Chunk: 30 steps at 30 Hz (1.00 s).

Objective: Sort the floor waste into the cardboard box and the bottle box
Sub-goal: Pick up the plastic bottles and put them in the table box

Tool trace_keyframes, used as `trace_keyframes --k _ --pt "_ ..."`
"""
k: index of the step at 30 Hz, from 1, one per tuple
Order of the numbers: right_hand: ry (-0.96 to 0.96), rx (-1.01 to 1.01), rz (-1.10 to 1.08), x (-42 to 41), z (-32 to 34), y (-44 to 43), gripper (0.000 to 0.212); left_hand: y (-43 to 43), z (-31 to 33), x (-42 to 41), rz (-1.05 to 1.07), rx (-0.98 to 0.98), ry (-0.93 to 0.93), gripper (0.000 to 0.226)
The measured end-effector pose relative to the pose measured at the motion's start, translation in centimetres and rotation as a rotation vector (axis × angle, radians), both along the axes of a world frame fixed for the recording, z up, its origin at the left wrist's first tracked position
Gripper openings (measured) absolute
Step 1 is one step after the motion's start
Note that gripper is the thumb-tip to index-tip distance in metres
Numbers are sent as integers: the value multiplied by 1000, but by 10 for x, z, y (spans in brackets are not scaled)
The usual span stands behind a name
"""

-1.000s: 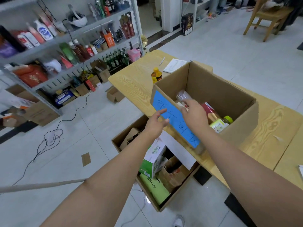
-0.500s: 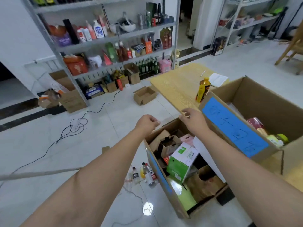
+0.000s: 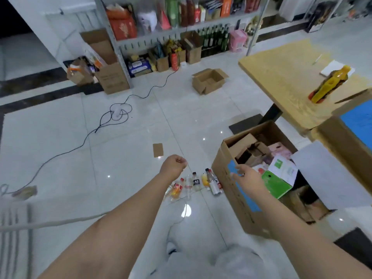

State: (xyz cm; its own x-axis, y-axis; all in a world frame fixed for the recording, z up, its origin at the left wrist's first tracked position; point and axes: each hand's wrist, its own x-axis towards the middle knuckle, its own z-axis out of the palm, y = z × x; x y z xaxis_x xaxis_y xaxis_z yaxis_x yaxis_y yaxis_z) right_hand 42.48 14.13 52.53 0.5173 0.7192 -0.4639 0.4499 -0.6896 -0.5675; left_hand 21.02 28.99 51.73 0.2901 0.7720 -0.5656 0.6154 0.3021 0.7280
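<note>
Several empty plastic bottles [image 3: 193, 184] lie in a heap on the white tiled floor. Right of them stands the cardboard box [image 3: 225, 178], blue label on its side, filled with flattened cartons and a green-and-white carton [image 3: 279, 178]. The bottle box [image 3: 346, 141] with a blue label sits on the wooden table at the right edge. A small cardboard piece [image 3: 158, 150] lies on the floor. My left hand [image 3: 173, 167] hangs above the bottles, fingers curled, holding nothing. My right hand [image 3: 246, 178] hovers over the cardboard box's near rim, fingers relaxed and empty.
A small open carton [image 3: 208, 80] sits on the floor farther back. A black cable [image 3: 112, 119] loops across the tiles to the left. Stocked shelves [image 3: 181, 31] line the back. A yellow bottle [image 3: 328, 86] and a notepad stand on the wooden table [image 3: 281, 77].
My view has swung left and down from the table box to the floor. Both hands have come away from the bottle box and now hang over the bottles and the floor box.
</note>
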Motion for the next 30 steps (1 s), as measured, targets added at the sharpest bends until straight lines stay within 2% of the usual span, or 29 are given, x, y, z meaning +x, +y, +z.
trace_keyframes --k 7,11,15,18,20,24,30 --pt "39 -77 65 -22 -41 57 42 1 -46 -27 183 -127 -28 16" --pt "148 -131 -32 -26 -76 81 39 3 -75 -28 235 -174 -58 21" --pt "181 -252 -125 -4 -119 81 18 -2 -104 -9 304 -259 -58 26" --pt "207 -315 -146 15 -151 82 37 4 -138 20 326 -291 -73 26" --pt "193 -347 -119 27 -179 85 44 2 -170 39 339 -311 -84 26" --pt "149 -415 -69 44 -250 95 44 -17 -249 72 357 -388 -109 29" --pt "74 -435 -47 55 -427 94 47 -38 -412 85 320 -393 -107 22"
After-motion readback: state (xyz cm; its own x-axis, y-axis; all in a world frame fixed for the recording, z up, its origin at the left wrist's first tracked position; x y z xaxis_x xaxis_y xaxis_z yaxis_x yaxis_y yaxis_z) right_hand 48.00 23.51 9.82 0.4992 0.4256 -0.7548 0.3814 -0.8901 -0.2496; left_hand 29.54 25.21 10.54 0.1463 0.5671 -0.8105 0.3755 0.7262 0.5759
